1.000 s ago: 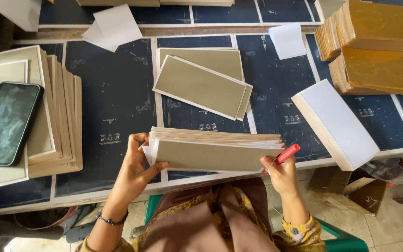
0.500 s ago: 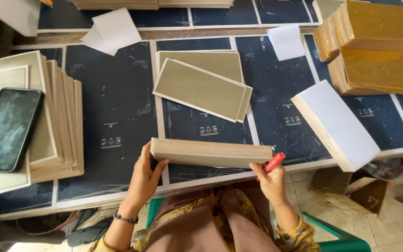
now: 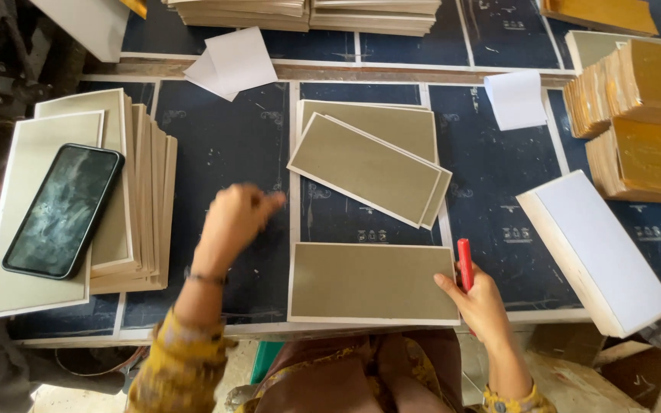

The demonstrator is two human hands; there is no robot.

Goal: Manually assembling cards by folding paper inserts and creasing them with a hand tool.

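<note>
A stack of olive-grey rectangular cards [image 3: 372,281] lies flat on the dark blue table near its front edge. My right hand [image 3: 477,300] rests at the stack's right edge and holds a red marker [image 3: 464,263] upright. My left hand [image 3: 232,220] hovers over the table to the left of the stack, fingers loosely curled, holding nothing. Behind the stack lie more olive cards [image 3: 369,167], the top one askew.
A fanned pile of cards [image 3: 143,199] sits at the left with a black phone [image 3: 63,209] on it. A thick white paper block [image 3: 598,248] lies at the right, gold-coloured bundles [image 3: 644,122] behind it. Loose white sheets [image 3: 231,61] and further stacks [image 3: 307,11] lie at the back.
The card stack, held on edge between both hands before, now lies flat on the table. My left hand has let go and moved up and left.
</note>
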